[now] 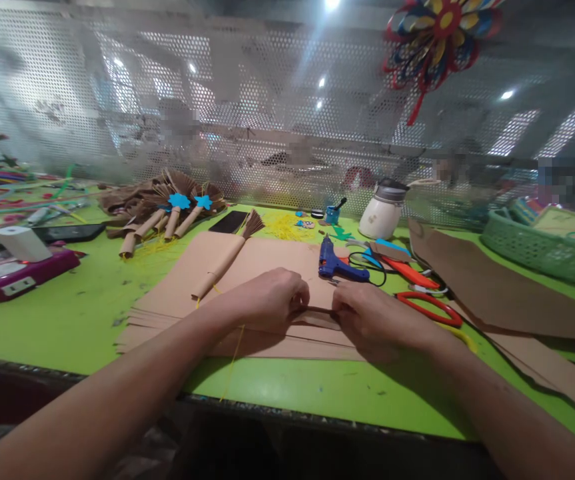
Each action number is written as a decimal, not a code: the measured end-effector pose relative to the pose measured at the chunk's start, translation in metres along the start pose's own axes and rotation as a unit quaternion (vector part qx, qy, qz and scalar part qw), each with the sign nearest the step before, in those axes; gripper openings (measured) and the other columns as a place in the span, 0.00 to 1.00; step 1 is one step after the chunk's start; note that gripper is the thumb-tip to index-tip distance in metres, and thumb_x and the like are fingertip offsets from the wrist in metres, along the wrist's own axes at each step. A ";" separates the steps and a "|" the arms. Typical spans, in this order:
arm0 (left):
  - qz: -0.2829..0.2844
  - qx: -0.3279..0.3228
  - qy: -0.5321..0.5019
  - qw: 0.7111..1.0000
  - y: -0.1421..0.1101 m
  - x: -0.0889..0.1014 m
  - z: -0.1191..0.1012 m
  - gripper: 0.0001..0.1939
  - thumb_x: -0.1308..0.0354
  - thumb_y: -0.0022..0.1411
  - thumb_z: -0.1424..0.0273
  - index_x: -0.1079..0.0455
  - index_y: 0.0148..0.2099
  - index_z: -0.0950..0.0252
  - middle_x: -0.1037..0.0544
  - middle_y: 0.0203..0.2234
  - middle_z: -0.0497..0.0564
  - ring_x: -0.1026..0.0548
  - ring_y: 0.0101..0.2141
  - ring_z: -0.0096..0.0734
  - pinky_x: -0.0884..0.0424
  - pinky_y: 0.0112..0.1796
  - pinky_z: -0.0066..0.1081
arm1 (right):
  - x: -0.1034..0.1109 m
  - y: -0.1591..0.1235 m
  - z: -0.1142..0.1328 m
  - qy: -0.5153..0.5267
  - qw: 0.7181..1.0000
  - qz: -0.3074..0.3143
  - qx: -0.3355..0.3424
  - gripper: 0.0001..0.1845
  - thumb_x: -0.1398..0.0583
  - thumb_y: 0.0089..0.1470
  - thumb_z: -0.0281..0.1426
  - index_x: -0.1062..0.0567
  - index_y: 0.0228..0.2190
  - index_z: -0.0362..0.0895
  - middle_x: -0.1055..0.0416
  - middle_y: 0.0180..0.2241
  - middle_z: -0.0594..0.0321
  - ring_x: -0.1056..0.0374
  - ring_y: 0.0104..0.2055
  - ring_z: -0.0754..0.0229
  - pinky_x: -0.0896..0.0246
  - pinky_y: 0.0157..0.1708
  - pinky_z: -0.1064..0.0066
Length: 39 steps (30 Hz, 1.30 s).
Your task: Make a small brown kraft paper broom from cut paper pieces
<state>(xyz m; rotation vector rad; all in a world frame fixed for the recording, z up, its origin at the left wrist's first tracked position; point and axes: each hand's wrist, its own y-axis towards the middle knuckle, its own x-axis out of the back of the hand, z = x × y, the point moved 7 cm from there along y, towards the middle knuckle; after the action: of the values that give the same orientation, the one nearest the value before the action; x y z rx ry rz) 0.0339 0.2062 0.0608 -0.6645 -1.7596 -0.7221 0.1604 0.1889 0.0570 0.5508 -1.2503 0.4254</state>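
My left hand (280,297) and my right hand (367,310) pinch the two ends of a narrow folded strip of brown paper (317,319). The strip lies low over a stack of brown paper sheets (167,323) near the table's front edge. On the stack, left of my hands, rests a rolled brown paper piece with a fringed end (224,263). A yellow strand (232,360) trails down to the table edge beside my left forearm. Just beyond my right hand sits a blue glue gun (340,261). My fingertips are partly hidden behind the hands.
Red-handled scissors (430,308) and large brown sheets (502,287) lie to the right, before a green basket (542,243). Several fringed paper rolls with blue flowers (180,201) lie back left. A white jar (382,212) stands at the back; a purple power strip (22,273) is far left.
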 end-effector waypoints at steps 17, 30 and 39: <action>-0.005 0.024 0.118 0.993 -0.001 0.005 -0.008 0.08 0.49 0.49 0.72 0.28 0.28 0.65 0.26 0.22 0.52 0.34 0.22 0.28 0.45 0.23 0.29 | 0.000 0.004 0.017 0.033 0.998 -0.049 0.033 0.07 0.48 0.53 0.22 0.33 0.27 0.42 0.34 0.30 0.61 0.41 0.31 0.63 0.49 0.29 0.73; 0.027 0.031 0.112 0.993 -0.003 0.006 -0.007 0.06 0.47 0.49 0.69 0.30 0.28 0.65 0.26 0.23 0.53 0.34 0.23 0.30 0.43 0.24 0.30 | -0.002 -0.002 0.013 0.041 0.997 -0.035 0.048 0.06 0.47 0.51 0.22 0.33 0.30 0.44 0.35 0.32 0.62 0.42 0.33 0.62 0.48 0.30 0.72; 0.017 0.017 0.092 0.995 -0.006 0.004 -0.003 0.07 0.48 0.49 0.71 0.29 0.30 0.65 0.26 0.25 0.53 0.33 0.25 0.31 0.41 0.25 0.29 | -0.006 0.004 0.017 -0.016 0.996 -0.046 0.075 0.04 0.46 0.53 0.25 0.32 0.28 0.43 0.36 0.32 0.61 0.40 0.34 0.62 0.47 0.32 0.71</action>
<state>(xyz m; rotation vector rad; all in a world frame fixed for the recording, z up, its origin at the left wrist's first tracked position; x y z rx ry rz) 0.0297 0.2003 0.0645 -0.5851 -1.5845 -0.7054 0.1439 0.1817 0.0550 0.7430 -1.2238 0.4367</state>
